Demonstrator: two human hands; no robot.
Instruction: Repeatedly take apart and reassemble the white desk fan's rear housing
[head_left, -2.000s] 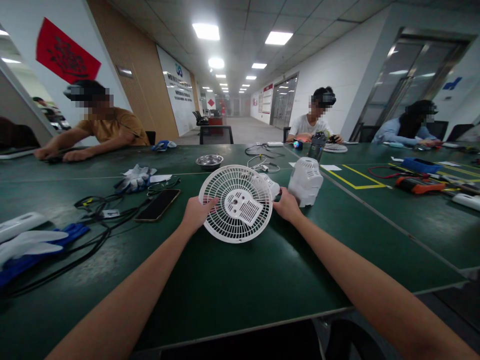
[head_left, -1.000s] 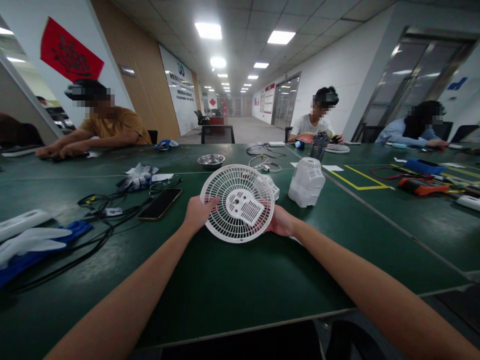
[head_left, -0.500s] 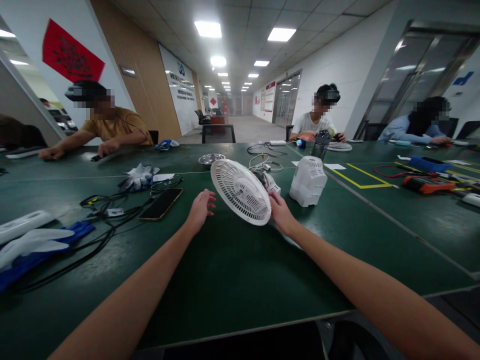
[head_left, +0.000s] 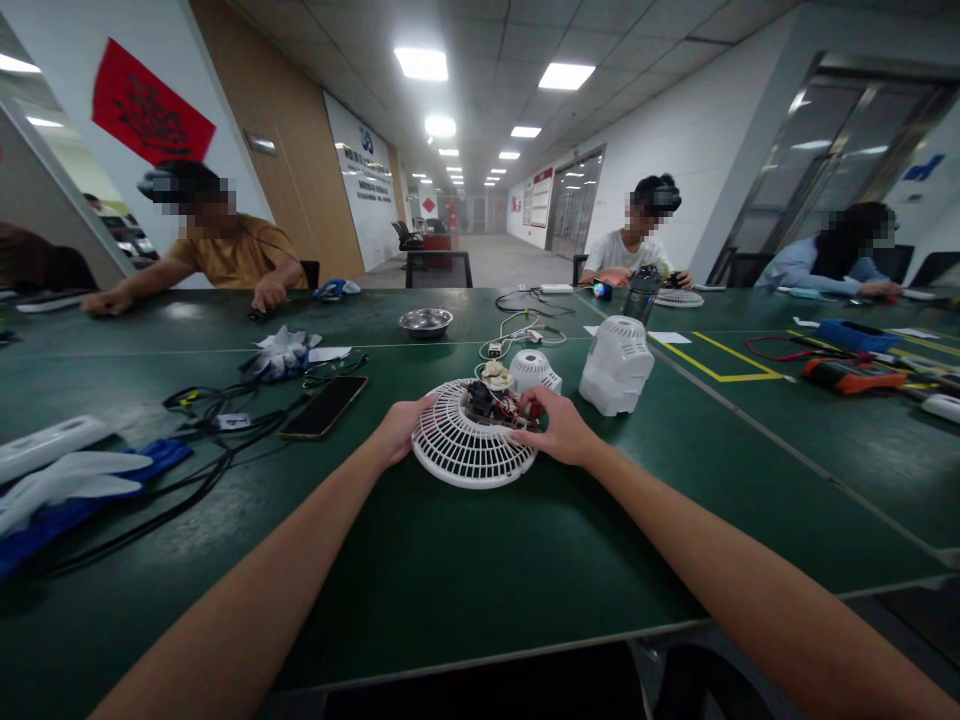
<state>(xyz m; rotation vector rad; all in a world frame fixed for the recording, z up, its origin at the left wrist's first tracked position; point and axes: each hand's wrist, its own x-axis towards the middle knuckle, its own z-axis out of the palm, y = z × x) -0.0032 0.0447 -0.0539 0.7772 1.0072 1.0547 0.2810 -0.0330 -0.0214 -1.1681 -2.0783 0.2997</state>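
A round white fan grille (head_left: 469, 455) lies nearly flat just above or on the green table, in front of me; I cannot tell if it touches. On its top side sits a fan motor (head_left: 491, 400) with dark parts and red wires. My left hand (head_left: 401, 428) grips the grille's left rim, fingers partly hidden beneath it. My right hand (head_left: 559, 425) closes thumb and forefinger round the right side of the motor and its wiring. Just behind, a white vented motor cover (head_left: 536, 370) is partly hidden by the motor and my right hand.
A white plastic housing (head_left: 616, 365) stands to the right. Behind are a metal bowl (head_left: 425, 321) and a white cable (head_left: 525, 332). At left lie a phone (head_left: 324, 407), black cables (head_left: 217, 460) and gloves (head_left: 75, 490). Several people sit across the table.
The grille has tipped from tilted to nearly flat, motor side up, and come down. My left hand, free before, now holds its left rim. My right hand has shifted onto the motor.
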